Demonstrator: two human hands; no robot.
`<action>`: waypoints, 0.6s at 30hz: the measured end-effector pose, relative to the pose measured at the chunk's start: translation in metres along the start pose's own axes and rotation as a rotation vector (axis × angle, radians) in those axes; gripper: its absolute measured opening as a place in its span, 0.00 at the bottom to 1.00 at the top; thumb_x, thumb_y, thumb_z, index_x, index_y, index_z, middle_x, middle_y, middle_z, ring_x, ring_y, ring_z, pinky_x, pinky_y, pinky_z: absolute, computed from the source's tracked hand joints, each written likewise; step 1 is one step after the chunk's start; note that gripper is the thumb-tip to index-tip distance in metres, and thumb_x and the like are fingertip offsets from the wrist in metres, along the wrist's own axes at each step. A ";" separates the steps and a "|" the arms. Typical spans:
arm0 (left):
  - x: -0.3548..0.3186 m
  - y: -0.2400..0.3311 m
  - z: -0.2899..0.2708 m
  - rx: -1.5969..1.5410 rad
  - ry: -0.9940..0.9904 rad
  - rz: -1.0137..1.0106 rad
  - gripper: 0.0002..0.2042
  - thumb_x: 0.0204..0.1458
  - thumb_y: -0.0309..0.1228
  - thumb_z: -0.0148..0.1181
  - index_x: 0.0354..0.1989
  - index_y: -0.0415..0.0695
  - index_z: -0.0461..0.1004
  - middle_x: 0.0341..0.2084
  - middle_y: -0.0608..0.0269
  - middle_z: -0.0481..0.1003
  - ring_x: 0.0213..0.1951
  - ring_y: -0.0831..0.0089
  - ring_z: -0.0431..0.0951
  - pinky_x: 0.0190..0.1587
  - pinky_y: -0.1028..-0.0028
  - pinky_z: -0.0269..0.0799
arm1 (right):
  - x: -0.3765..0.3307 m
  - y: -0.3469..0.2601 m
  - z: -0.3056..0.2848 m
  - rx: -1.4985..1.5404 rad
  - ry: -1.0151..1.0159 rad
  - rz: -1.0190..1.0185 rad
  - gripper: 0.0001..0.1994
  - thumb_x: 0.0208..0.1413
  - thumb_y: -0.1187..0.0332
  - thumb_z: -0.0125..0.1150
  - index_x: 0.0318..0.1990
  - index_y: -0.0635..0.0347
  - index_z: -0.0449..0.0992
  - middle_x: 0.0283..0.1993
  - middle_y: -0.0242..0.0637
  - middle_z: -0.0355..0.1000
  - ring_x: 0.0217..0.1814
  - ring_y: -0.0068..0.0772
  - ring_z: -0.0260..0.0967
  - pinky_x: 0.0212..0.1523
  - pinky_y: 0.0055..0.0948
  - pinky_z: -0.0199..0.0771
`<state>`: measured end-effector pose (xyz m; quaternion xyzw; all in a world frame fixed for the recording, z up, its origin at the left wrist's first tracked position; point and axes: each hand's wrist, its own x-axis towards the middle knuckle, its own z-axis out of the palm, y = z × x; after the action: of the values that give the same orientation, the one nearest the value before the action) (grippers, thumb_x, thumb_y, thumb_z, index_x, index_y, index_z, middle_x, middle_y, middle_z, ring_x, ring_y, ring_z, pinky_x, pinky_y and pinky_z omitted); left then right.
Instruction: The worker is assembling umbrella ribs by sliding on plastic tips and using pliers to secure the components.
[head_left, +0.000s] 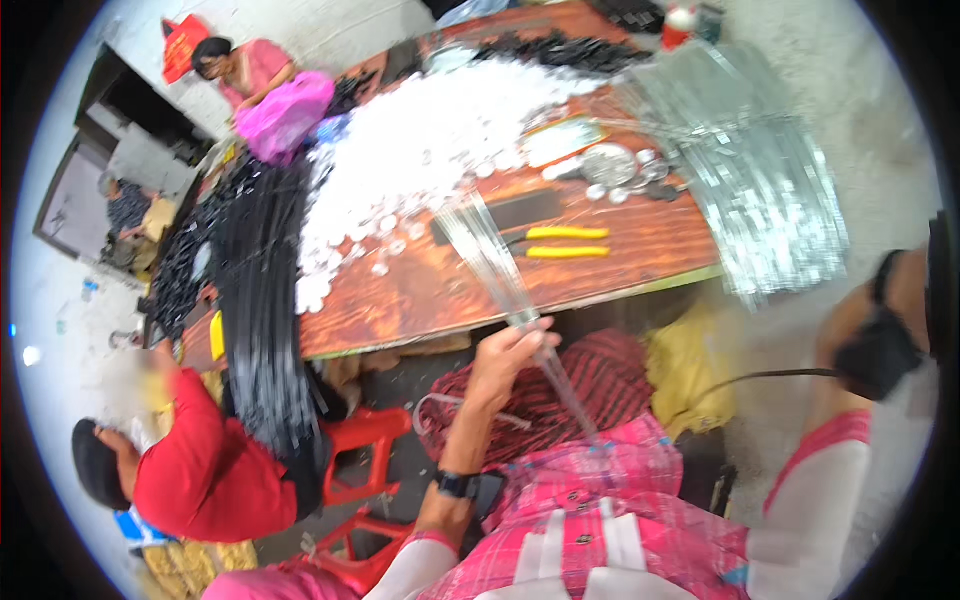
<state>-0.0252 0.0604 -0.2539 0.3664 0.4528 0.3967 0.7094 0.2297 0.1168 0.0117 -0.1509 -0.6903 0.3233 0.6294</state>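
Yr L hand (510, 362) pinches a bundle of clear strips (487, 255), far end nr yellow-handled pliers (568, 234) on table (400, 318); yr R hand (906, 283)'s at R rim, can't tell grip.

Clear silver is being shown by the held strips (482, 245), silver-grey by the strip bundle (770, 185) at right, black by the long strips (262, 280) at left. Red-brown with dark streaks is being noted on the tabletop (650, 262), white on the heaped pieces (405, 140), yellow on the plier handles (567, 233), dark grey on the flat block (528, 208). Pink check is being logged for the shirt (690, 552), white for the sleeve (815, 515), black for the wristband (457, 485). Dark red with black stripes is being tagged on the bundled cloth (605, 375), yellow on the crumpled cloth (690, 355), red on the stool (368, 435) and co-worker's top (212, 465), magenta on the bag (283, 115).
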 end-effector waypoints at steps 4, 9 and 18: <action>-0.011 -0.004 -0.017 -0.012 0.061 0.034 0.21 0.60 0.36 0.58 0.56 0.33 0.71 0.38 0.57 0.80 0.38 0.72 0.79 0.46 0.70 0.76 | 0.011 -0.015 -0.020 -0.193 -0.052 0.015 0.19 0.64 0.58 0.49 0.44 0.67 0.78 0.40 0.43 0.76 0.41 0.35 0.74 0.49 0.34 0.73; -0.002 0.005 -0.011 -0.093 0.022 0.054 0.19 0.58 0.33 0.61 0.53 0.32 0.72 0.32 0.60 0.78 0.34 0.70 0.81 0.40 0.72 0.78 | -0.057 0.076 -0.086 -0.861 -0.113 0.417 0.09 0.55 0.67 0.61 0.42 0.56 0.82 0.31 0.36 0.79 0.32 0.25 0.76 0.34 0.26 0.75; -0.012 0.026 -0.042 -0.113 0.073 -0.012 0.15 0.57 0.33 0.61 0.49 0.36 0.75 0.29 0.60 0.79 0.29 0.71 0.82 0.32 0.77 0.80 | -0.119 0.156 -0.152 -1.418 0.274 0.566 0.10 0.52 0.60 0.59 0.34 0.55 0.80 0.36 0.42 0.76 0.41 0.48 0.75 0.40 0.47 0.72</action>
<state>-0.0741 0.0672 -0.2398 0.3082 0.4575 0.4306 0.7144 0.3651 0.1991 -0.1799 -0.7270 -0.5833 -0.0689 0.3557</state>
